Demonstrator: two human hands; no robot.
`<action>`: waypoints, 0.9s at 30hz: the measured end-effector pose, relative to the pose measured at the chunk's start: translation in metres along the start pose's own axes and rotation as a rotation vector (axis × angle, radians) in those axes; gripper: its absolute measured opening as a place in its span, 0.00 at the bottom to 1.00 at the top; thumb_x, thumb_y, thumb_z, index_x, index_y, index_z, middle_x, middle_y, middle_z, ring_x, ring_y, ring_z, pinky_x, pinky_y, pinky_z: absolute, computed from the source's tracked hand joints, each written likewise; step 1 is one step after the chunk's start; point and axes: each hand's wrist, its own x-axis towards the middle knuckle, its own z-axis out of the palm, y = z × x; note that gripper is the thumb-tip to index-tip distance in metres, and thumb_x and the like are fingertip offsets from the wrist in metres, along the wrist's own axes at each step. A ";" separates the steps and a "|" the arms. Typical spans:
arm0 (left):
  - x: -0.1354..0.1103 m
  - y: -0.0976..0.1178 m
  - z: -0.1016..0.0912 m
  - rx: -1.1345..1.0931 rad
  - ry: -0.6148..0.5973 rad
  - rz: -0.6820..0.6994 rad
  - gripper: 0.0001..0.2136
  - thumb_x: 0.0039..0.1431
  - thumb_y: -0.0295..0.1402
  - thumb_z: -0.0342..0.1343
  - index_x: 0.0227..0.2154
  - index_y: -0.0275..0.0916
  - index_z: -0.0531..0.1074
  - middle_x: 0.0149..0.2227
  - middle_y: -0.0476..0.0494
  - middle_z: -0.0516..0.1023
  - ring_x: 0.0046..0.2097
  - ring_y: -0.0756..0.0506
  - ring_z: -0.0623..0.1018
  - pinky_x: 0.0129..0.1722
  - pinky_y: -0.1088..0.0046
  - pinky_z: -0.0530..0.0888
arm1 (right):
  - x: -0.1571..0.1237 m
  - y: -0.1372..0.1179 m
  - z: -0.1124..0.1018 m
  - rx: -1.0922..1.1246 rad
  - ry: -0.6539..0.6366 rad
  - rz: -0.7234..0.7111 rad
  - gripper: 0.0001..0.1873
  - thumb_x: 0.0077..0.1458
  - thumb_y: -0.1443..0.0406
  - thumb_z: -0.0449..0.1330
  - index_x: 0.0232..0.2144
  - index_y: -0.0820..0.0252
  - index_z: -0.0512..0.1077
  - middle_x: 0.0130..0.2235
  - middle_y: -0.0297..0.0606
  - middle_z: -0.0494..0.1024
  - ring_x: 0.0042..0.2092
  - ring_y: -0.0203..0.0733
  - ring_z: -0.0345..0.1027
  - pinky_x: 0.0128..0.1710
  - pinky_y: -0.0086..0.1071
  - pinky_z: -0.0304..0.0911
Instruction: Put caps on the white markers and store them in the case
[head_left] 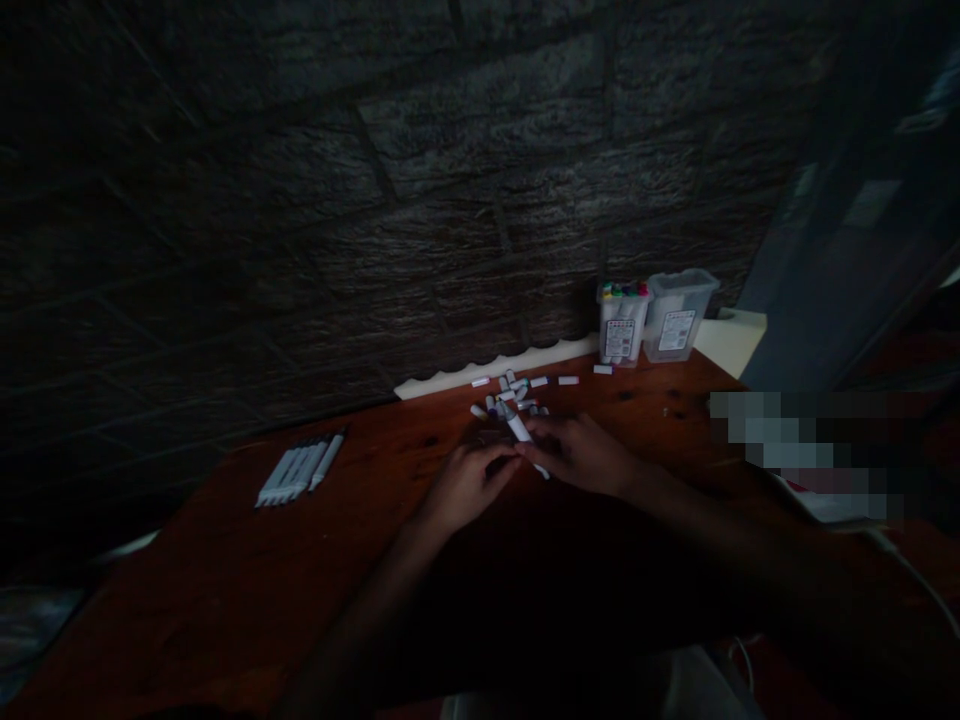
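My right hand [581, 452] is closed around a white marker [519, 427], which points up and to the left above the wooden table [225, 590]. My left hand [466, 485] sits just left of it with fingers curled, its fingertips near the marker's lower end; what it holds, if anything, is hidden in the dim light. Beyond both hands lies a loose pile of white markers and caps [510, 392]. Several white markers [300, 468] lie side by side in a neat row at the left of the table.
Two clear plastic tubs stand at the table's far edge: one [621, 322] holds markers with coloured ends, the other [679, 315] looks empty. A dark stone-pattern wall [337, 200] rises behind. A white cable [892, 550] runs along the right side.
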 end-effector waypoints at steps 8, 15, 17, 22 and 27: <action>0.001 -0.001 -0.001 -0.011 -0.035 -0.023 0.09 0.63 0.33 0.52 0.42 0.44 0.75 0.44 0.47 0.80 0.45 0.45 0.78 0.46 0.64 0.74 | 0.000 0.001 -0.001 0.005 0.043 0.020 0.11 0.61 0.61 0.52 0.41 0.58 0.71 0.32 0.34 0.77 0.30 0.35 0.70 0.30 0.29 0.60; 0.002 0.000 -0.001 -0.023 -0.021 -0.010 0.08 0.62 0.32 0.52 0.41 0.44 0.75 0.43 0.47 0.80 0.45 0.45 0.78 0.47 0.64 0.74 | 0.001 0.002 0.000 0.023 0.056 0.028 0.12 0.60 0.61 0.52 0.43 0.58 0.71 0.32 0.33 0.78 0.29 0.34 0.70 0.30 0.28 0.59; 0.002 0.000 -0.001 -0.019 -0.018 -0.007 0.08 0.62 0.31 0.52 0.40 0.44 0.76 0.43 0.47 0.80 0.45 0.45 0.79 0.47 0.64 0.74 | 0.001 0.002 0.000 0.020 0.065 0.023 0.12 0.61 0.61 0.52 0.42 0.58 0.71 0.32 0.34 0.77 0.29 0.34 0.70 0.30 0.29 0.59; 0.001 -0.001 -0.002 -0.031 -0.014 -0.012 0.08 0.62 0.31 0.52 0.40 0.43 0.76 0.43 0.46 0.80 0.45 0.45 0.78 0.47 0.64 0.74 | 0.001 0.003 0.001 0.023 0.066 0.023 0.11 0.61 0.61 0.52 0.40 0.58 0.72 0.33 0.34 0.78 0.30 0.35 0.70 0.32 0.30 0.60; 0.001 0.001 -0.004 -0.019 -0.021 -0.021 0.09 0.62 0.32 0.52 0.41 0.43 0.75 0.43 0.47 0.80 0.44 0.45 0.78 0.46 0.65 0.74 | 0.001 0.003 0.000 0.007 0.050 0.026 0.12 0.61 0.61 0.52 0.41 0.59 0.72 0.34 0.35 0.78 0.30 0.35 0.70 0.30 0.30 0.61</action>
